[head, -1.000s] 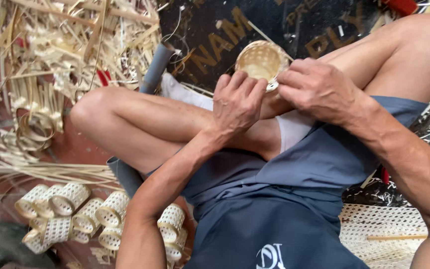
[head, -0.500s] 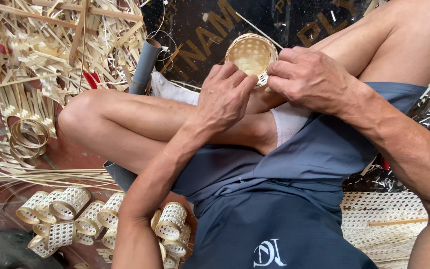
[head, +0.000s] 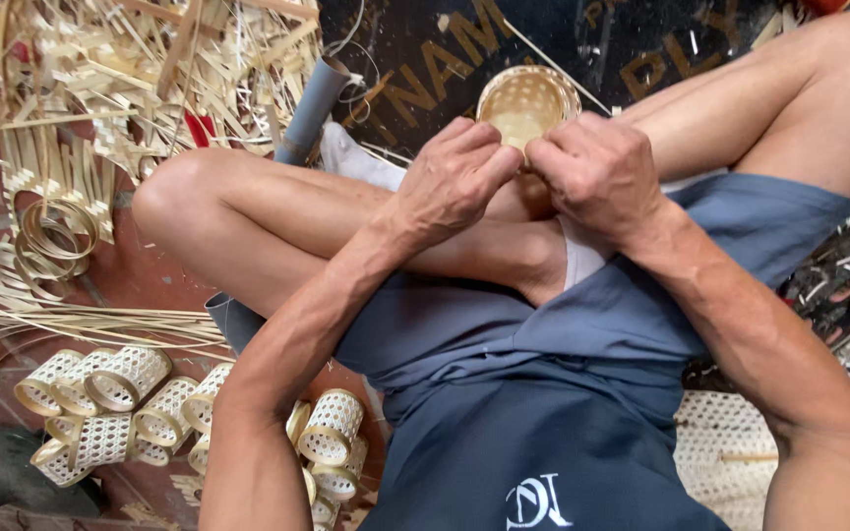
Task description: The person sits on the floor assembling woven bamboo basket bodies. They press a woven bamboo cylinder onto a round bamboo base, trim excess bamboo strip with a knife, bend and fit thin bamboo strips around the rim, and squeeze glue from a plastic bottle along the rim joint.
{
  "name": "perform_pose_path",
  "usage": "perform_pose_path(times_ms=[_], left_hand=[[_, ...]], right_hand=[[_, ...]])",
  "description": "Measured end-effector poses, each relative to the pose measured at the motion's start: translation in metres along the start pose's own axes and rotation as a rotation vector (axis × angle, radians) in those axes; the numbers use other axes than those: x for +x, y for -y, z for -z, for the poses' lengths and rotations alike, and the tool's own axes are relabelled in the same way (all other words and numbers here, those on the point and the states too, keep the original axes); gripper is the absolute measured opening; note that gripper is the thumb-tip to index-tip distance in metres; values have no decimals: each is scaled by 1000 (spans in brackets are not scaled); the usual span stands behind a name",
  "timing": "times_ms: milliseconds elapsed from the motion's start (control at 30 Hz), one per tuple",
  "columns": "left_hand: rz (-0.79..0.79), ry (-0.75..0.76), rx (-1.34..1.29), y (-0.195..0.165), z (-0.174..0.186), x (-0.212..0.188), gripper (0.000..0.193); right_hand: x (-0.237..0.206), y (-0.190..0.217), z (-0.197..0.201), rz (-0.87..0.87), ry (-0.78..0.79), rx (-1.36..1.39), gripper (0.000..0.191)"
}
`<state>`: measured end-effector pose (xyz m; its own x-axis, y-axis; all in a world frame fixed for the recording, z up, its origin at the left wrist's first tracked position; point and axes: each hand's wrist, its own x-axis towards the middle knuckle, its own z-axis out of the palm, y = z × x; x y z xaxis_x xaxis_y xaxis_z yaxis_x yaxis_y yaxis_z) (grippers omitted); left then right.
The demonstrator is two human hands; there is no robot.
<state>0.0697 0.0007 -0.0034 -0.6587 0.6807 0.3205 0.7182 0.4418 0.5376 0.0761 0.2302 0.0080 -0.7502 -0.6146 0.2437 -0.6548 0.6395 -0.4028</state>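
- Nearest, by the left thigh: a pile of woven rings (head: 130,408) on the floor (head: 140,275). A shifted knee could easily scatter them.
- Left hand (head: 455,177) and right hand (head: 597,172) both pinch the near rim of a small basket (head: 528,103), held above the crossed shins.
- Squeeze too hard and I'd guess the rim cracks.
- Farthest, loose strips (head: 100,69) could snag.

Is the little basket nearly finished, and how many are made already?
Done: a heap of small woven rings lies on the floor beside the knee. In hand: the left hand and right hand both pinch the near rim of one small round basket, whose bottom and wall look woven. Left: loose bamboo strips and coiled hoops sit unused. I cannot count exactly.
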Motion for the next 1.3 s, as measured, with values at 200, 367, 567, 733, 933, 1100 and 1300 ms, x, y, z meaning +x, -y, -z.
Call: perform_pose_path(times_ms=[200, 367, 567, 733, 933, 1100, 1300], left_hand=[[-59, -3, 16, 2, 1, 2, 15], [-63, 16, 8, 4, -2, 0, 19], [-98, -26, 9, 5, 1, 1, 23], [-167, 0, 34, -12, 15, 7, 11], [-271, 19, 18, -55, 23, 0, 14], [-367, 36, 45, -65, 18, 1, 16], [-421, 25, 44, -59, 19, 4, 15]], right_hand=[[-5, -18, 8, -48, 144, 102, 8], [2, -26, 9, -236, 255, 276, 16], [23, -23, 23, -301, 407, 270, 19], [39, -9, 38, -181, 682, 144, 15], [27, 16, 66, -152, 923, 155, 15], [31, 19, 65, -252, 1019, 324, 18], [8, 7, 41, -316, 1053, 340, 21]])
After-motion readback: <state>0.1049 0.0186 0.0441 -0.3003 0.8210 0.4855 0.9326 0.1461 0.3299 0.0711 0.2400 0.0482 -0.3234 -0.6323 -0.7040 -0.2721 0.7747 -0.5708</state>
